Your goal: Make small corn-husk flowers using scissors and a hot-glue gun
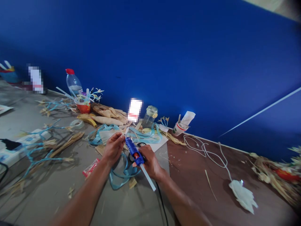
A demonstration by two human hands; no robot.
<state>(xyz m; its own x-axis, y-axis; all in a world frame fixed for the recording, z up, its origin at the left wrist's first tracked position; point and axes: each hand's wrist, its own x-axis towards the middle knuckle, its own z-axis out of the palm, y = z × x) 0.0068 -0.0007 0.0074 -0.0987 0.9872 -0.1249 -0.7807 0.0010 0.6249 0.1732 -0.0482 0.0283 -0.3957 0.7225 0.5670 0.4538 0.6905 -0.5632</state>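
Two hands are meeting over the table (141,208). The right hand (150,159) is wrapping its fingers around a blue glue gun (130,146), while the left hand (114,147) is pinching a small pale piece (127,130) between thumb and fingers, its exact shape too small to tell. The gun's long axis is running slantwise: its nozzle end is pointing forward and to the left, toward the left fingertips, and the white glue stick (148,179) is jutting from its back end toward the person, down to the right. The pale piece is lying just beyond the nozzle end, with the left hand nearer to it than the right; whether nozzle and piece are touching, I cannot tell. A dark cord (161,197) is trailing toward the person beside the right forearm. Farther out, light-blue ribbon (117,185) is looping below the hands, and a red packet (90,168) is lying left of it. Beyond the hands, a white sheet (161,144) is spreading beneath more ribbon, and dried husks (109,116) are resting near the blue wall (164,56).
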